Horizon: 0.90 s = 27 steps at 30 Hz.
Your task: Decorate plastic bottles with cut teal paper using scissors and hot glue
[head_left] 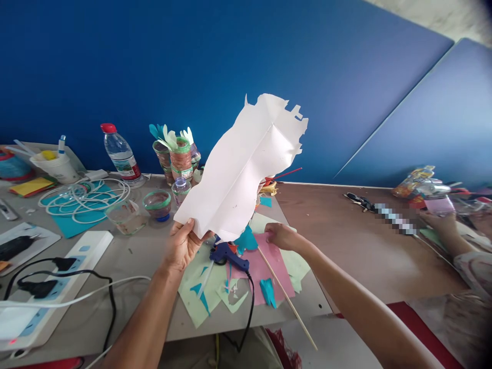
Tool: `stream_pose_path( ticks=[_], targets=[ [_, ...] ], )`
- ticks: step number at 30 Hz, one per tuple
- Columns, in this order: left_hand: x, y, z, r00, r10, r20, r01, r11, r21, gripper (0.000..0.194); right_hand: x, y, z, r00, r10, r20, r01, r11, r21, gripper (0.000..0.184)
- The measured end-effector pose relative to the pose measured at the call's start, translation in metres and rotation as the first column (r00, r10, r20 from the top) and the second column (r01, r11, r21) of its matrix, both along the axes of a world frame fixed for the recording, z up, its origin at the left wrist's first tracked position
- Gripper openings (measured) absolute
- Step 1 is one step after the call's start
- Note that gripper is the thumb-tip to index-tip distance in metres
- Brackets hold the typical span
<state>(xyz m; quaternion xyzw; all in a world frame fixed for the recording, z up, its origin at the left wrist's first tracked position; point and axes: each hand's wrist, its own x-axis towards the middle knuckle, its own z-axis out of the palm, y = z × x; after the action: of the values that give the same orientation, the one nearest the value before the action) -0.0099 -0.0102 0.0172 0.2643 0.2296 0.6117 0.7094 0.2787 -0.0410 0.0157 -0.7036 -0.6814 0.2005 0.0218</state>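
My left hand (186, 246) pinches the lower end of a large white paper cutout (238, 164), raised above the table. A crease runs along the paper, and its far end is ragged with cut notches. Over the scraps, my right hand (284, 237) has its fingers closed at the upper edge of a pink paper sheet (279, 274). Between my hands lies a dark blue glue gun (232, 254), partly behind the cutout. Teal paper scraps (268, 293), pale green paper (197, 307) and a thin wooden stick (288, 300) lie around it.
A power strip (73, 287) with plugged cables lies at left. Behind stand a water bottle (121, 154), decorated pots (180, 159) and small bowls (157, 204). A coiled white cable (86, 202) rests on teal paper. Another person's hand (442, 225) is at right.
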Motion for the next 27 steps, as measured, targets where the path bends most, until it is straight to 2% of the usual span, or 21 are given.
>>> stream_pose_path(
  ticks=[4,8,13,16,18,21,25,27],
  targets=[
    [0.001,0.000,0.000,1.000,0.012,-0.002,-0.012,1.000,-0.019,0.044,0.014,0.021,0.000,0.999,-0.044,0.027,0.045,0.998,-0.038,0.020],
    [0.001,0.000,0.000,1.000,0.017,0.009,-0.017,0.999,-0.039,0.043,0.015,0.034,-0.009,0.995,-0.075,0.069,0.075,0.997,0.002,0.026],
    [0.001,0.001,0.002,1.000,0.011,0.020,-0.010,0.999,-0.042,0.045,0.001,0.016,-0.006,0.990,-0.114,0.084,0.092,0.968,0.234,0.035],
    [0.001,0.002,0.002,1.000,0.012,0.024,-0.011,0.999,-0.040,0.044,-0.014,0.001,0.002,0.998,-0.046,-0.038,0.055,0.946,0.318,0.027],
    [0.001,0.002,0.001,0.999,0.020,0.028,-0.019,0.999,-0.038,0.043,-0.026,-0.006,0.004,0.995,0.031,-0.093,-0.002,0.955,0.296,0.020],
    [0.001,0.003,0.000,0.999,0.029,0.031,-0.028,0.999,-0.037,0.042,-0.041,-0.008,-0.001,0.995,0.094,-0.025,-0.085,0.966,0.246,0.018],
    [0.000,0.003,-0.001,0.999,0.029,0.018,-0.028,0.999,-0.028,0.041,-0.049,-0.004,-0.010,0.995,0.095,0.032,-0.099,0.979,0.179,0.011],
    [-0.001,0.003,-0.001,0.999,0.027,0.018,-0.026,0.999,-0.022,0.041,-0.048,-0.001,-0.010,0.996,0.081,0.024,-0.084,0.986,0.147,0.016]
  ],
)
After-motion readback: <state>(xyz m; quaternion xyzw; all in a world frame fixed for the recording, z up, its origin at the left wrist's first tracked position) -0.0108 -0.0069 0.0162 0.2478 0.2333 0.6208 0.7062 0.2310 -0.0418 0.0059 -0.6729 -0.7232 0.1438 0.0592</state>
